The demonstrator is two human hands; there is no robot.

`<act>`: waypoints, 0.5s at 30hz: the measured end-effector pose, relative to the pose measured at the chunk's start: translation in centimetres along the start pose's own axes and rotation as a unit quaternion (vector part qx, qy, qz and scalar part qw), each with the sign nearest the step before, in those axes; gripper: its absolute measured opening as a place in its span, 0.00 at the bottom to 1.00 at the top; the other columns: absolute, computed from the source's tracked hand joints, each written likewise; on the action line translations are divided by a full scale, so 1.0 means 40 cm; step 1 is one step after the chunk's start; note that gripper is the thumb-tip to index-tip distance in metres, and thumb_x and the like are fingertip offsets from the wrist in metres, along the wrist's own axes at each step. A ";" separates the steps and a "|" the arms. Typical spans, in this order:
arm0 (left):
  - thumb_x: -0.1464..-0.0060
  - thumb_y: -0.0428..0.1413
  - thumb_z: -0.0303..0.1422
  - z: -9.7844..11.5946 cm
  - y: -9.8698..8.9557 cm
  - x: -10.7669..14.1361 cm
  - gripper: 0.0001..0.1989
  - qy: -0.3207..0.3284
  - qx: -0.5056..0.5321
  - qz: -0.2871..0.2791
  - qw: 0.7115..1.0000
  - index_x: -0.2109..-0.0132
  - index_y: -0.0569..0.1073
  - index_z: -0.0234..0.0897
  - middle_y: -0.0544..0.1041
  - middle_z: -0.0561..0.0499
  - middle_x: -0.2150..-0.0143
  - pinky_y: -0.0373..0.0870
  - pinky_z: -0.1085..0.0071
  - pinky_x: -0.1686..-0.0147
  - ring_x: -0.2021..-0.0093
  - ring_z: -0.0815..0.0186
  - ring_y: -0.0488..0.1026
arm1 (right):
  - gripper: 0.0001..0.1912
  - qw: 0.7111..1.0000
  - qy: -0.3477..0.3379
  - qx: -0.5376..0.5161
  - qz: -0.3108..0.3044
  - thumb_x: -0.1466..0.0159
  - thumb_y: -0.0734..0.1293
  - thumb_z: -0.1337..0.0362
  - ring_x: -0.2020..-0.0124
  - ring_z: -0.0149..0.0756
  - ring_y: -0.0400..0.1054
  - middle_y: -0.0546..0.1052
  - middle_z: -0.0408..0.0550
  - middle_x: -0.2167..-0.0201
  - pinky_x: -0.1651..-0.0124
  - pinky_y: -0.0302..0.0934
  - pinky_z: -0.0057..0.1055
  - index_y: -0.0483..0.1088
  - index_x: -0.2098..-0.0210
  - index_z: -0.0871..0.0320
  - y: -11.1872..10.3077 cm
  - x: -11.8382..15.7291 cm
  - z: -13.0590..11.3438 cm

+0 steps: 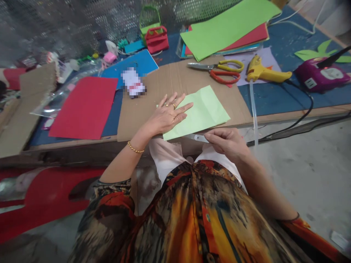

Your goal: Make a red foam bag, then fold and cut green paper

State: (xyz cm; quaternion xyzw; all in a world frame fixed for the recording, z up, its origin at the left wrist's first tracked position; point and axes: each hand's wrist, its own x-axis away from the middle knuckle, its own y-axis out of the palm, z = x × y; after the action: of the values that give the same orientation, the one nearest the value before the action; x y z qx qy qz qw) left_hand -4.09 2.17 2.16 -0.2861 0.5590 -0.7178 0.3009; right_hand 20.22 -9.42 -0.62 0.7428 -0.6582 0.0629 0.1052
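Note:
A light green sheet of paper point(201, 111), folded in layers with a crease near its right side, lies on a piece of brown cardboard point(134, 120) at the table's front edge. My left hand point(168, 113) presses flat on its left part, fingers spread. Between the thumb and fingers of my right hand point(226, 140) is a thin pale strip point(200, 138) with a small hole near its end. The strip's far end meets the paper's front edge, where the paper hides its tip; whether it is between the layers I cannot tell.
Scissors point(226, 70) and a yellow glue gun point(263, 71) lie behind, with a purple box point(320, 75) at right. Red foam sheet point(85, 107) lies left, a blurred-out item point(133, 83) behind my left hand. Green sheets point(230, 27) and small red bag point(157, 39) stand farther back.

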 end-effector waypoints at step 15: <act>0.23 0.39 0.54 -0.011 0.012 -0.011 0.31 0.008 0.012 0.000 1.000 0.20 0.59 0.61 0.48 0.57 0.13 0.33 0.42 0.18 0.13 0.52 0.40 | 0.22 0.998 -0.003 0.036 -0.047 0.44 0.74 0.46 0.84 0.22 0.44 0.55 0.34 0.87 0.79 0.36 0.29 0.69 0.80 0.56 0.058 -0.010 -0.002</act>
State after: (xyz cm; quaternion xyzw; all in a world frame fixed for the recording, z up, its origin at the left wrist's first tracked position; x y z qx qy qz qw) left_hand -4.07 2.69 1.56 -0.2768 0.5524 -0.7267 0.3004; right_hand 17.88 -9.27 -0.45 0.7766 -0.6200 0.0788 0.0793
